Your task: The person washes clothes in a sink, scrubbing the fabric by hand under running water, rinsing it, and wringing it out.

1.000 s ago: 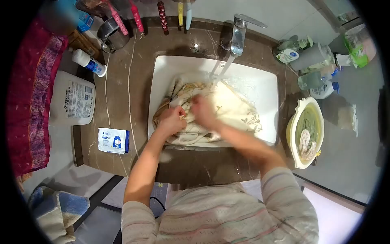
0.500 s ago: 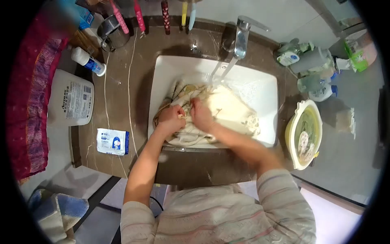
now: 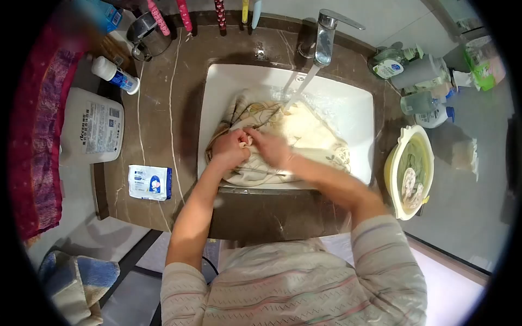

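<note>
A wet cream cloth with a leafy pattern (image 3: pixel 304 130) lies bunched in the white sink (image 3: pixel 353 103). Water runs from the chrome faucet (image 3: pixel 324 41) onto its far part. My left hand (image 3: pixel 229 150) is closed on a fold of the cloth at its left side. Right beside it, my right hand (image 3: pixel 270 149) grips the same fold, its fingers bent against the left hand's. A small bit of bunched fabric shows between the two hands. The fingertips are partly hidden in the folds.
Left on the counter are a white packet (image 3: pixel 149 183), a large white jug (image 3: pixel 93 130), a white tube (image 3: pixel 115 75) and a metal cup (image 3: pixel 148 37). At the right stand a yellow basin (image 3: pixel 393 187) and several bottles (image 3: pixel 389 68). Toothbrushes (image 3: pixel 220 15) line the back wall.
My right hand has come down and closer to my left hand, onto the same fold. The camera view has shifted slightly. Water keeps running.
</note>
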The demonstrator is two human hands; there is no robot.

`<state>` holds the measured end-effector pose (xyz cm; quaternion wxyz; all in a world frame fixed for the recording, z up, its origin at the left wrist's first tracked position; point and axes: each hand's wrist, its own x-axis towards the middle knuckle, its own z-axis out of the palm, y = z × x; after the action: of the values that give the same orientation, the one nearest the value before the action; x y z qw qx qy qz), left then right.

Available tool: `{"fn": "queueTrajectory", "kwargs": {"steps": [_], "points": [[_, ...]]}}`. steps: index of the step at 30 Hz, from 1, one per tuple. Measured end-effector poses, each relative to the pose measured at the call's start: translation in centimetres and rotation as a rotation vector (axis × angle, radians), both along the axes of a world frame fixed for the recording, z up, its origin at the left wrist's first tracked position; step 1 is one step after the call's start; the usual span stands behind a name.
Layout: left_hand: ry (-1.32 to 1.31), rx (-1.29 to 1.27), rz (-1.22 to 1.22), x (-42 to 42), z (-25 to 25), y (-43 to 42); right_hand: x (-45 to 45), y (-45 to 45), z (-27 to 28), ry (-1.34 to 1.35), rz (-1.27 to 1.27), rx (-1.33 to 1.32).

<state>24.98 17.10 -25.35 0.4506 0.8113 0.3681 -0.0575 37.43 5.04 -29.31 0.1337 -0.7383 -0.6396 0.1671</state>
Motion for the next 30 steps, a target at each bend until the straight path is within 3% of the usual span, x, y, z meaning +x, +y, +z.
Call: {"fn": "queueTrajectory", "kwargs": {"steps": [2,5,7,8,10,11,14,15,16,17,18,20,21,23,24,27,28,29,30], "points": [[-0.015,-0.003,0.004,-0.1,-0.1,-0.2,5.4,-2.0,0.9,-0.041,0.034,-0.311],[-0.016,-0.032,0.039,-0.2,-0.9,0.3,10.8,-4.3,0.4,-0.311,-0.183,-0.592],[-0.041,0.004,0.069,-0.1,-1.4,0.2,9.2,-3.2,1.1,-0.003,-0.712,-0.504],[-0.059,-0.035,0.102,0.0,-1.5,0.2,7.0,-2.5,0.3,0.237,-0.695,-0.39],[-0.082,-0.113,0.161,0.0,-1.6,0.1,0.2,-1.6,1.0,0.349,-0.362,-0.231],[-0.081,-0.097,0.134,0.0,-1.8,0.1,-2.4,-1.4,2.8,0.223,-0.059,-0.183],[-0.088,-0.08,0.073,0.0,-1.6,0.0,1.1,-3.7,-1.0,-0.042,0.099,0.112],[-0.097,-0.097,0.064,0.1,-0.9,-0.1,3.5,-4.3,-0.1,0.086,-0.028,-0.303],[-0.109,-0.114,0.057,0.3,-0.1,-0.2,5.4,-4.9,3.3,-0.009,-0.116,-0.629],[-0.207,-0.227,0.044,0.8,1.0,-0.4,7.6,-6.4,3.7,-0.1,-0.117,-0.731],[-0.304,-0.34,0.032,1.6,2.4,-0.8,10.2,-8.4,0.0,-0.219,-0.106,-0.573],[-0.475,-0.554,-0.012,4.2,5.8,-1.6,12.0,-10.1,-0.4,-0.218,-0.183,-0.337],[-0.549,-0.654,-0.048,6.0,6.9,-1.5,12.3,-10.2,0.2,-0.087,-0.347,-0.302],[-0.751,-1.013,0.166,8.9,6.1,-0.5,13.0,-9.8,2.5,0.182,-0.671,-0.228],[-0.847,-1.19,0.275,9.5,5.4,-0.3,14.2,-10.1,1.7,0.248,-0.804,-0.063],[-0.545,-0.873,0.21,7.5,1.5,-0.3,14.1,-7.7,3.3,0.37,-1.038,0.245],[-0.37,-0.651,0.177,6.6,-2.0,-0.8,13.0,-5.8,4.1,0.462,-1.081,0.295],[-0.289,-0.694,0.12,6.4,-2.9,-1.2,11.1,-4.0,4.4,0.395,-0.947,0.396],[-0.209,-0.739,0.065,6.5,-3.6,-1.6,8.3,-1.8,4.9,0.34,-0.934,0.332]]}}
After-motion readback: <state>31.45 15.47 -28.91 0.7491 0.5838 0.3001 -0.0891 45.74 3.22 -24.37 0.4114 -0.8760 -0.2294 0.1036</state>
